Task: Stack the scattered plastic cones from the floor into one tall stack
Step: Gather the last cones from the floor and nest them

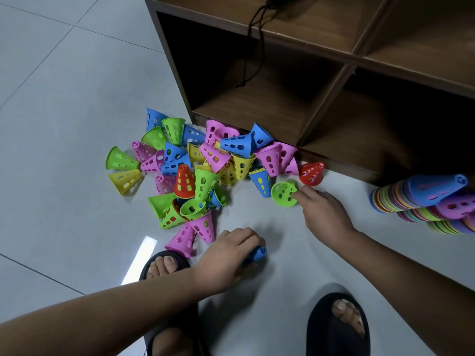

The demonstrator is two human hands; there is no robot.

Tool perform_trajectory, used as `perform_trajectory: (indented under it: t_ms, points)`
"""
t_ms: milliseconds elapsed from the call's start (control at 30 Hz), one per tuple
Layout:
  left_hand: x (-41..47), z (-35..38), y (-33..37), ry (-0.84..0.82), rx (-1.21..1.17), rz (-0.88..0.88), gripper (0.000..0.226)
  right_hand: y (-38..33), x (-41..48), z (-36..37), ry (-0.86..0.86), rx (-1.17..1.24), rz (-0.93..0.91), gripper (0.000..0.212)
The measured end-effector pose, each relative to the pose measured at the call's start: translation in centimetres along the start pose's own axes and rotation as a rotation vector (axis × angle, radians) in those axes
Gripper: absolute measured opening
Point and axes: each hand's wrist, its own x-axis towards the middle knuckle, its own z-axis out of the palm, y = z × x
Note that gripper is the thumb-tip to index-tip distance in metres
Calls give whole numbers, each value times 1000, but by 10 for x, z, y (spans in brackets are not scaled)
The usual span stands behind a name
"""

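Cones: small plastic, tapered, w/ slotted holes in the walls and open wide rims; colours green, pink, blue, yellow, red. Most lie in a loose pile on the grey tiled floor, centre of view, against the near edge of a brown wooden shelf unit. They lie on their sides or tilted, some pushed partly into each other. Approx 30+ in the pile; exact count not possible, too much overlap. Only 2 red: one upright mid-pile, one on its side by the shelf base.

1 stack at the right edge, many cones nested, lying tilted, blue one at its top end; its lower part is cut off by the frame.

2 hands in view. Left hand is near the centre, fingers curled over 1 blue cone on its side on the floor. Right hand reaches toward the pile's right side; fingertips touch the rim of 1 green cone lying w/ its mouth facing up; pinch or just touch, can't tell.

2 black slippers at the near edge, toes showing. 1 black cable hangs into a far shelf compartment.
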Motion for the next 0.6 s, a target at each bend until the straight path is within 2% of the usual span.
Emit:
perform_trajectory:
  t_ms: [200, 367, 600]
  points:
    - [3, -1, -6, 27, 31, 2, 39, -13, -16, -7, 74, 390, 132, 18]
    - [-8, -1, -12, 51, 11, -32, 34, -33, -37, -17, 39, 679, 290, 13]
    - [-12, 4, -24, 80, -99, -253, 30, -54, -49, -26, -57, 894, 344, 17]
